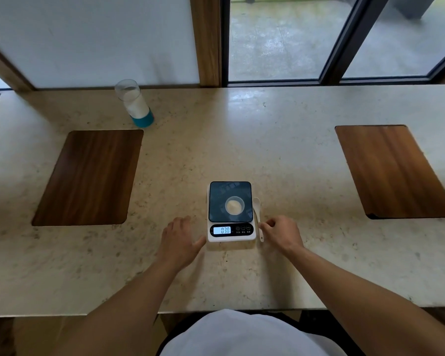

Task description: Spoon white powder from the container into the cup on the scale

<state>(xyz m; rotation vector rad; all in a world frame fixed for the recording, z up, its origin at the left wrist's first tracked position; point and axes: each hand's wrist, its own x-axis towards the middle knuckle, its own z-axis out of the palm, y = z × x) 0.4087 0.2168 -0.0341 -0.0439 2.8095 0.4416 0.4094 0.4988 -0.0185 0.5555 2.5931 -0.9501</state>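
Note:
A small clear cup holding some white powder stands on the dark plate of a white scale, whose display reads 038. A white spoon lies on the counter along the scale's right side. My right hand rests by the spoon's handle, fingertips touching it, fingers curled. My left hand lies flat on the counter, thumb against the scale's front left corner. A clear container with a blue base, part full of white powder, stands at the far left.
Two dark wooden boards lie on the stone counter, one at the left, one at the right. The counter runs against a window wall; its front edge is close to my body.

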